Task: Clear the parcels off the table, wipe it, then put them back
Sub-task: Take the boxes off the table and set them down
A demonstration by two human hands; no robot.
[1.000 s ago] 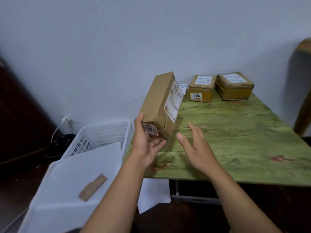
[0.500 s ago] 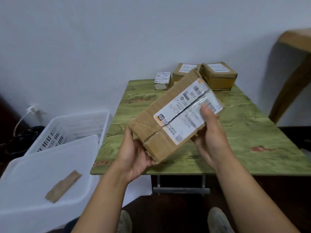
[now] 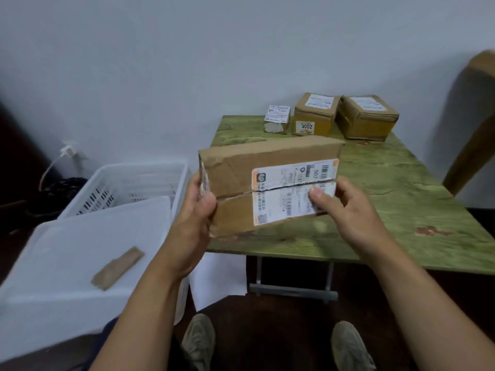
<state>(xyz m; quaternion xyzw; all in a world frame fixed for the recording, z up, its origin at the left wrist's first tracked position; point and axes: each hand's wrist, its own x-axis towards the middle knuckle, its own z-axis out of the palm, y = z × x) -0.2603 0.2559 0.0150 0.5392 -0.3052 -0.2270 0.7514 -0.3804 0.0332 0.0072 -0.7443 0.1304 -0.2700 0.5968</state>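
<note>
A long cardboard parcel (image 3: pixel 267 188) is held in the air above the near left part of the table (image 3: pixel 401 210), gripped at both ends. The left hand (image 3: pixel 194 218) is wrapped around the parcel's left end, with the thumb lying on the upper face and the fingers hidden behind the end flap. The right hand (image 3: pixel 345 210) is closed on the right end, the thumb pressed onto a white shipping label (image 3: pixel 289 191) and the fingers curled beneath. The label is crossed by the parcel's split centre seam, and the cardboard is seen to be creased and torn near the left end. Three smaller parcels are seen at the far edge of the green table, against the wall: a small box (image 3: pixel 278 119) at the left, a box marked 3002 (image 3: pixel 316 115) beside it, and a wider box (image 3: pixel 367 117) just to the right. To the left of the table a white slatted basket (image 3: pixel 120 183) is placed, and nearer the viewer a white bin (image 3: pixel 80 250) is shown with a strip of brown cardboard (image 3: pixel 117 267) lying on it. Two shoes (image 3: pixel 199 341) are visible on the dark floor below. A wooden frame (image 3: pixel 471 124) is seen at the far right.
</note>
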